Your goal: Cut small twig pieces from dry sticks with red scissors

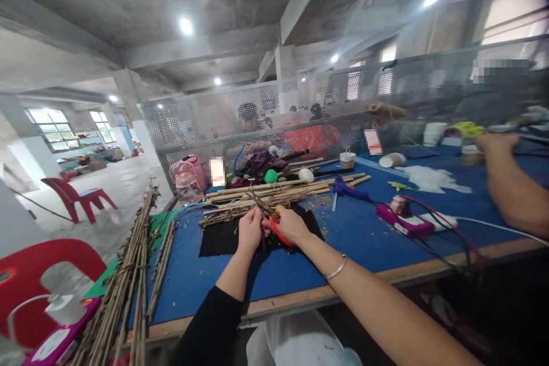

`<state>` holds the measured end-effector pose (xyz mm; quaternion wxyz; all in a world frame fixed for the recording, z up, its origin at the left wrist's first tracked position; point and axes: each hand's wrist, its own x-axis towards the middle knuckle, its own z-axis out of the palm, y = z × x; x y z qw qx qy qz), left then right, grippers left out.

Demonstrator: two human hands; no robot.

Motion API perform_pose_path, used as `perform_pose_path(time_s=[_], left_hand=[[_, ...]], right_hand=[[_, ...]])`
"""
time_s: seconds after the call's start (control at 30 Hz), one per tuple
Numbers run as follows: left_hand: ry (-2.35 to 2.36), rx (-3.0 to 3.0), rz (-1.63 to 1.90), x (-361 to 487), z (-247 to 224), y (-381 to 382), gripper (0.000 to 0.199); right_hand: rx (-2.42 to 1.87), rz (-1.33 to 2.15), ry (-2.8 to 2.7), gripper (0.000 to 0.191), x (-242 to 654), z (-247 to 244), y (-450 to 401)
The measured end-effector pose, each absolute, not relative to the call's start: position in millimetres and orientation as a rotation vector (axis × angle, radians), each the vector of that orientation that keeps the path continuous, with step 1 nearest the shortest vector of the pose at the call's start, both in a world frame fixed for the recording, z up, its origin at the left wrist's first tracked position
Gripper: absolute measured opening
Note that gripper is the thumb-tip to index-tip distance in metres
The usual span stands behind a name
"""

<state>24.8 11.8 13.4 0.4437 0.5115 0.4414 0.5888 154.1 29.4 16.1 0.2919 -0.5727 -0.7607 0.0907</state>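
Observation:
My right hand is closed around red-handled scissors, whose blades point up and to the left over the sticks. Close against it, my left hand is pinched shut, and what sits between its fingers is too small to make out. Both hands are above a black cloth spread on the blue table. Just beyond them lies a bundle of thin dry twigs, with longer pale sticks behind it.
A long twig bundle leans over the table's left end beside red chairs. A purple power strip, cables and a blue glue gun lie to the right. Another person's arm reaches in there. A perforated metal screen stands behind.

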Motion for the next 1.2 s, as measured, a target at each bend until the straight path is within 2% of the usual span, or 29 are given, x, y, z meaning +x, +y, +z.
perform_pose_path(time_s=[0.23, 0.57, 0.9, 1.07, 1.2], left_hand=[[1.144, 1.274, 1.452, 22.3, 14.6, 12.7, 0.041], [1.134, 1.258, 1.473, 19.6, 15.1, 12.2, 0.035], [1.173, 1.304, 1.463, 19.9, 12.2, 13.3, 0.039], [1.179, 1.276, 1.444, 21.9, 11.0, 13.7, 0.043], [1.175, 1.284, 1.458, 22.4, 13.7, 11.9, 0.040]], right_hand=[[-1.568, 0.271, -2.020, 0.045, 156.3, 17.4, 28.4], [-1.580, 0.088, -2.072, 0.046, 157.7, 17.4, 28.3], [-1.447, 0.080, -2.069, 0.046, 155.9, 13.7, 31.7], [-1.485, 0.158, -2.065, 0.045, 154.5, 13.0, 29.1], [-1.554, 0.192, -2.074, 0.047, 153.1, 15.5, 25.6]])
